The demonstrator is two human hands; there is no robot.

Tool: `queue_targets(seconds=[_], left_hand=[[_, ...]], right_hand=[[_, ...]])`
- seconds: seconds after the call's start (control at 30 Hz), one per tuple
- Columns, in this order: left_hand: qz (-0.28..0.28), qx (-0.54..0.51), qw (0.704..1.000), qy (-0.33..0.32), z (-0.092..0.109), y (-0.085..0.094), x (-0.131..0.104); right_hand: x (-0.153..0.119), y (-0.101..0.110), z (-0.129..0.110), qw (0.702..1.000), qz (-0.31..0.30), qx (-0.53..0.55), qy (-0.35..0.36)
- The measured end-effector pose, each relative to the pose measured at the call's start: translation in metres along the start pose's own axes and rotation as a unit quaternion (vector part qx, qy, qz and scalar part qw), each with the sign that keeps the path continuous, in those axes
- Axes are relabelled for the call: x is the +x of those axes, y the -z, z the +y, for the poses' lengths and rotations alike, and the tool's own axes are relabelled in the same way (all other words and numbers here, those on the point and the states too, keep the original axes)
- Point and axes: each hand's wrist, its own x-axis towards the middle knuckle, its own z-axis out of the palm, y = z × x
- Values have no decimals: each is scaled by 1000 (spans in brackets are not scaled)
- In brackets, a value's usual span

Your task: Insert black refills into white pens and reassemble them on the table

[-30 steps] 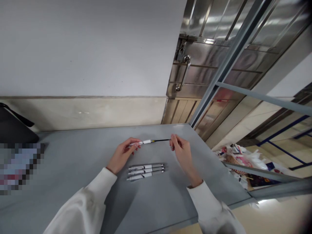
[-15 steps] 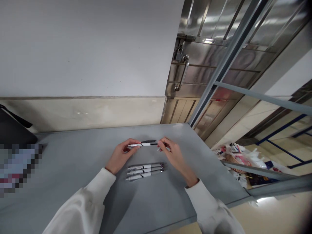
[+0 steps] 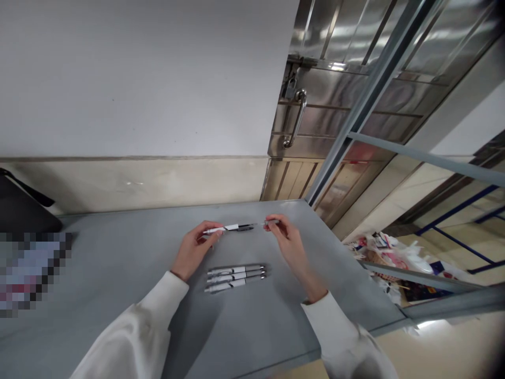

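My left hand (image 3: 196,249) pinches the rear of a white-barrelled pen (image 3: 228,228), which points right with its thin dark refill showing at the front. To its right, my right hand (image 3: 286,238) closes finger and thumb on a small grey, partly clear pen piece (image 3: 272,222). A short gap separates that piece from the refill's tip. Just behind the held pen, partly covered by it, a dark slim item (image 3: 246,228) lies on the table. Nearer to me, three white-and-clear pens (image 3: 235,277) rest side by side, their metal tips to the right.
The grey table (image 3: 130,252) meets a wall (image 3: 158,184) at the back. A black bag (image 3: 23,210) and a blurred-out item (image 3: 31,273) stand at the left. A metal frame post (image 3: 335,142) rises at the far right corner; bagged goods (image 3: 394,258) sit beyond the right edge.
My right hand has moved right, drawing the small grey piece away from the pen's front. My left hand has shifted slightly left with the pen. The three pens have stayed put.
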Motion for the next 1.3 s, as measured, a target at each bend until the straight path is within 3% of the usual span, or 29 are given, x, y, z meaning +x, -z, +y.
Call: queue_targets(seconds=[0.33, 0.67, 1.1, 1.3], left_hand=[[-13, -5, 1000, 1, -1, -2, -1], [-75, 2, 997, -9, -6, -7, -3], [-78, 9, 997, -14, -3, -6, -3], [-82, 5, 996, -25, -2, -8, -4]], right_hand=[[-4, -5, -6, 999, -42, -4, 6], [-12, -12, -13, 993, -110, -25, 22], [-14, -12, -15, 990, -120, -9, 69], [-14, -13, -15, 993, -111, -40, 19]])
